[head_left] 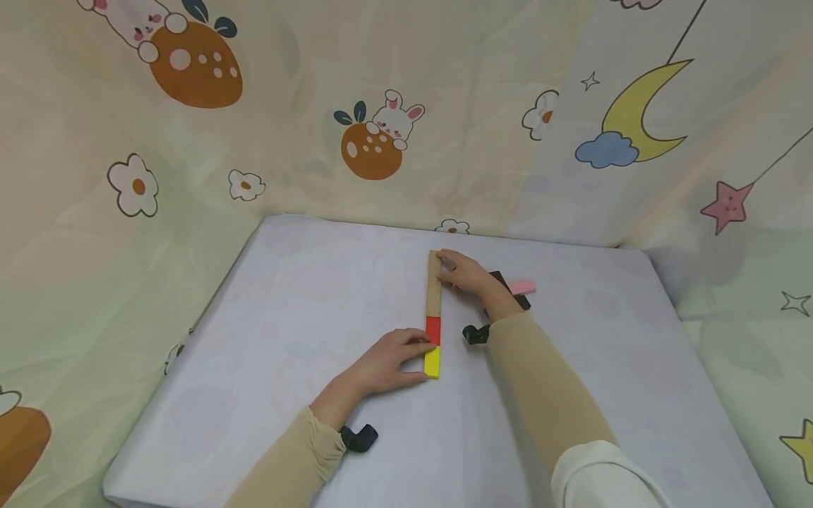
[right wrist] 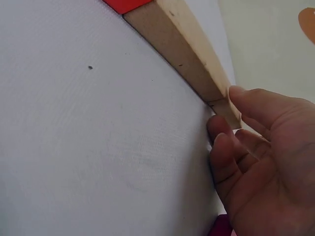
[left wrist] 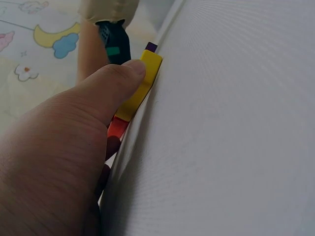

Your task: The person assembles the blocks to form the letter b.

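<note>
A straight row of blocks lies on the white tabletop: plain wooden blocks (head_left: 435,286) at the far end, then a red block (head_left: 433,330), then a yellow block (head_left: 432,363) nearest me. My left hand (head_left: 387,363) pinches the yellow block, thumb against it in the left wrist view and fingers by the red one. At the far end, my right hand (head_left: 466,274) holds the last wooden block (right wrist: 229,112) between thumb and curled fingers. A thin joint line shows near that end in the right wrist view.
Right of the row, partly behind the right forearm, lie dark brown pieces (head_left: 522,302) and a pink piece (head_left: 524,286). A purple piece (right wrist: 221,227) shows at the bottom of the right wrist view. Patterned cloth (head_left: 305,141) hangs beyond the table.
</note>
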Available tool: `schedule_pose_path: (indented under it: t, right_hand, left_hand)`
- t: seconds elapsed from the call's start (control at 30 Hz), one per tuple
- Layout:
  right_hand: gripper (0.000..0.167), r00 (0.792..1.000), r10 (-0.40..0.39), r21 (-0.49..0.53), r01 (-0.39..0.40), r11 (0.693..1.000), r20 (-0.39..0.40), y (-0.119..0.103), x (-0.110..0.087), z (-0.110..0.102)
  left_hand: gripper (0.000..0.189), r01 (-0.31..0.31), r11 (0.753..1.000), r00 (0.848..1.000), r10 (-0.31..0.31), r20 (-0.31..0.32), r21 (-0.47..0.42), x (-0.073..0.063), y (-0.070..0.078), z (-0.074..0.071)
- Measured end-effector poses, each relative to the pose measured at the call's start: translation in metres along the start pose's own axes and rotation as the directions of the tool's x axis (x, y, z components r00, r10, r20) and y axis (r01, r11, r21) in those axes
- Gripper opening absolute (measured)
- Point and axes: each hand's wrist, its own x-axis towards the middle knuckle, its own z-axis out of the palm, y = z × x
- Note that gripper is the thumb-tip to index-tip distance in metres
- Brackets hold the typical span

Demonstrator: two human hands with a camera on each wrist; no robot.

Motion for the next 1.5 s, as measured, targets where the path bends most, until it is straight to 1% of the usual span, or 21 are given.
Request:
schedule_pose_path:
  t: [0.13, 0.23, 0.3, 0.4, 0.6, 0.73, 0.83, 1.0, 1.07, 1.17, 1.3, 1.5]
  right_hand:
    - [0.058, 0.998, -0.024, 0.008, 0.025, 1.0, -0.051, 0.004, -0.011, -0.004]
    - [0.053, 0.995, -0.041, 0.046, 0.046, 0.998, -0.093, 0.01, -0.028, -0.009]
    - [0.05, 0.991, -0.051, 0.048, 0.057, 0.997, -0.126, 0.016, -0.042, -0.013]
    - [0.046, 0.985, -0.046, 0.033, 0.053, 0.998, -0.169, 0.027, -0.07, -0.016]
    - [0.04, 0.968, -0.022, 0.043, 0.034, 0.999, -0.25, 0.049, -0.123, -0.013]
    - [0.036, 0.946, -0.028, -0.004, 0.028, 1.0, -0.323, 0.06, -0.147, -0.011]
    - [0.035, 0.934, -0.034, -0.006, 0.034, 0.999, -0.356, 0.067, -0.16, -0.009]
    - [0.034, 0.937, 0.014, 0.006, -0.013, 1.0, -0.348, 0.077, -0.173, -0.005]
    - [0.034, 0.939, 0.039, 0.014, -0.036, 0.999, -0.341, 0.078, -0.175, -0.003]
    - [0.036, 0.942, 0.056, 0.018, -0.053, 0.998, -0.33, 0.077, -0.175, 0.0]
    - [0.04, 0.945, 0.05, -0.014, -0.057, 0.998, -0.322, 0.074, -0.173, 0.004]
    - [0.045, 0.944, 0.036, -0.058, -0.058, 0.997, -0.329, 0.07, -0.172, 0.007]
  left_hand:
    - [0.055, 0.008, 1.0, 1.0, -0.008, 0.015, 0.001, 0.001, 0.001, 0.001]
    - [0.055, 0.011, 1.0, 1.0, -0.011, 0.015, 0.004, 0.002, 0.002, 0.0]
    - [0.055, 0.012, 1.0, 1.0, -0.012, 0.013, 0.005, 0.002, 0.002, 0.0]
    - [0.056, 0.019, 1.0, 1.0, -0.019, 0.014, 0.005, 0.002, 0.002, -0.001]
    - [0.056, 0.047, 0.999, 0.998, -0.047, 0.031, -0.005, 0.0, 0.001, -0.001]
    - [0.056, 0.054, 0.998, 0.998, -0.054, 0.038, -0.016, 0.0, 0.001, -0.001]
    - [0.056, 0.056, 0.998, 0.998, -0.055, 0.036, -0.023, 0.0, 0.002, 0.0]
    - [0.056, 0.051, 0.999, 0.998, -0.05, 0.035, -0.018, 0.001, 0.002, 0.001]
    - [0.056, 0.048, 0.999, 0.998, -0.047, 0.035, -0.02, 0.0, 0.002, 0.001]
    - [0.056, 0.046, 0.999, 0.998, -0.045, 0.035, -0.02, 0.001, 0.002, 0.001]
    - [0.055, 0.044, 0.999, 0.999, -0.043, 0.033, -0.019, 0.0, 0.001, 0.0]
    - [0.055, 0.046, 0.999, 0.998, -0.045, 0.039, -0.018, 0.0, 0.002, -0.001]
